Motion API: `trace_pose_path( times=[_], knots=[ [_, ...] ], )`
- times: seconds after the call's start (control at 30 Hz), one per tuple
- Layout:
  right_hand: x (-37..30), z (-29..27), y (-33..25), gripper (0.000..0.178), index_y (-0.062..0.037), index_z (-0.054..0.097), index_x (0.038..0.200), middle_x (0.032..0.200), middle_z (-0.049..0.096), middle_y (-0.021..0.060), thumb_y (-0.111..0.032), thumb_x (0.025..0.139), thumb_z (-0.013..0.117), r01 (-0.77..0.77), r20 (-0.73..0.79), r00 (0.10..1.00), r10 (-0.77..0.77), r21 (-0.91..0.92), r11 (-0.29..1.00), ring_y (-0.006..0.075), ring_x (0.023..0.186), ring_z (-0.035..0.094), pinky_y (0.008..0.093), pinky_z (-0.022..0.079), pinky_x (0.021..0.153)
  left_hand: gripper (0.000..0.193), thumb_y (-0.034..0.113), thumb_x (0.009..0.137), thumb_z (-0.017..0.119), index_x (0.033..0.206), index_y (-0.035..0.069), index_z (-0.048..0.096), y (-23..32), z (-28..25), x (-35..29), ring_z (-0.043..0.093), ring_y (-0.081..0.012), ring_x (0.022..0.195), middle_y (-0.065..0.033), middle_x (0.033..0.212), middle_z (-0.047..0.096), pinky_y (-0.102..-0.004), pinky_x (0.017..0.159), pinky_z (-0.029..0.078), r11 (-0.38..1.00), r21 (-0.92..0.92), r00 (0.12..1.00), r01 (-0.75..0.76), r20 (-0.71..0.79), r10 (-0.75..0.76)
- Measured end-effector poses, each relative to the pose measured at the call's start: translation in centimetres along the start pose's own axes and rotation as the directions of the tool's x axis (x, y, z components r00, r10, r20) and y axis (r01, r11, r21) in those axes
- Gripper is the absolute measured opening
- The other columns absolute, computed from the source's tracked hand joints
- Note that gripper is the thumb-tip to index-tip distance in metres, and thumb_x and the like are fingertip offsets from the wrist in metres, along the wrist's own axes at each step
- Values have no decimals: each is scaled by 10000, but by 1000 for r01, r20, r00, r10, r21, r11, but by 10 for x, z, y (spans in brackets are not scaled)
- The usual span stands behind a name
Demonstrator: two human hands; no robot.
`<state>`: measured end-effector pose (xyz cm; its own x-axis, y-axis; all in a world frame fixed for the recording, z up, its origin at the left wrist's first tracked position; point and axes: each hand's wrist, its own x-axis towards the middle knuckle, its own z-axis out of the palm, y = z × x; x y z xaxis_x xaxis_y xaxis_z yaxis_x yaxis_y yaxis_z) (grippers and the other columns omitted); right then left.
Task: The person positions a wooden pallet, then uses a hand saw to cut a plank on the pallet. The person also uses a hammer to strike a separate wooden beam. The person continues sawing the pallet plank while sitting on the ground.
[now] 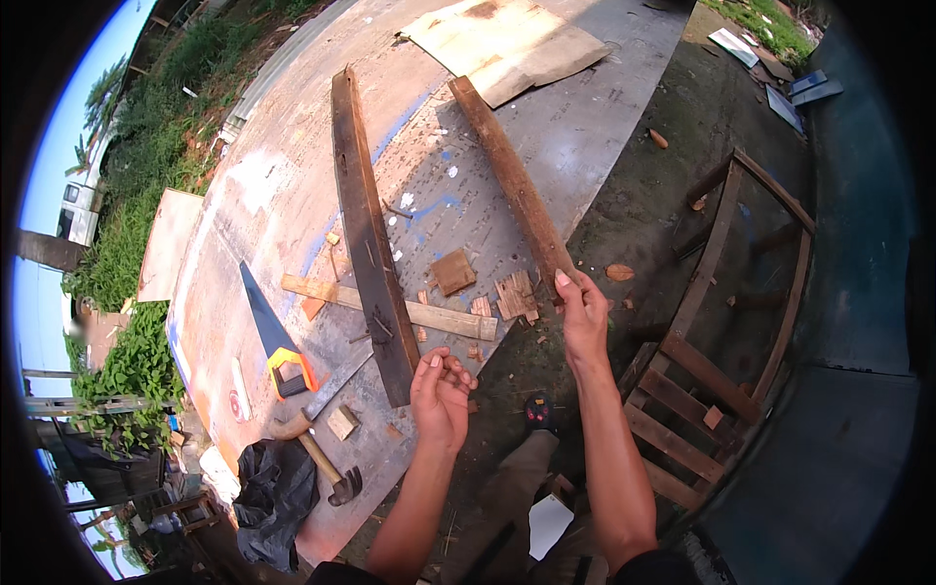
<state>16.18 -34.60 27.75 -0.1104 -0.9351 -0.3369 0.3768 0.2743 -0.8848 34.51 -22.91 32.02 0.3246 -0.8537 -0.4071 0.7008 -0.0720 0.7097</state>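
At the right edge of a wide, worn board, the right hand holds the near end of a long brown plank, thumb on top and fingers closed around it. The plank slants away over the board toward a sheet of cardboard; whether its far end rests or is lifted, I cannot tell. The left hand has loosely bent fingers and holds nothing that I can see; it is just beside the near end of a second plank, from which nails stick out, but I cannot tell if it touches. I judge that the step in hand is the handling of the held plank; the next move seems to call for a firm grip, since such length may tip, and for care with the nails. On the board lie also a handsaw, a hammer, a black bag and a thin strip of wood, which passes under the second plank. To the right, a wooden frame is on the dark ground near a bluish wall; to the left grow green plants, in sunlight.
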Motion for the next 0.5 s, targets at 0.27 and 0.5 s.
trace_pose_path(
  times=[0.27, 0.5],
  knots=[
    [-118, -188, -19, 953, 98, 546, 1410, 1297, 658, 144, -577, 776, 771, -58, 79, 996, 44, 180, 982, 221, 1149, 664, 355, 506, 1009, 347, 378, 1097, 479, 1229, 76, 589, -47, 69, 7, 583, -174, 863, -35, 947, 609, -377, 822, 494, 923, 113, 920, 368, 100, -379],
    [-301, -296, -71, 827, 49, 593, 1381, 1297, 573, 80, -211, 674, 934, -196, 19, 979, 201, -152, 969, 194, 1250, 553, 325, 404, 1086, 1116, 873, 913, 431, 1622, 39, 213, -84, 125, 0, 347, -335, 1499, -200, 1644, 325, -615, 1164, 311, 854, 367, 800, 370, 341, -493]
  ],
)
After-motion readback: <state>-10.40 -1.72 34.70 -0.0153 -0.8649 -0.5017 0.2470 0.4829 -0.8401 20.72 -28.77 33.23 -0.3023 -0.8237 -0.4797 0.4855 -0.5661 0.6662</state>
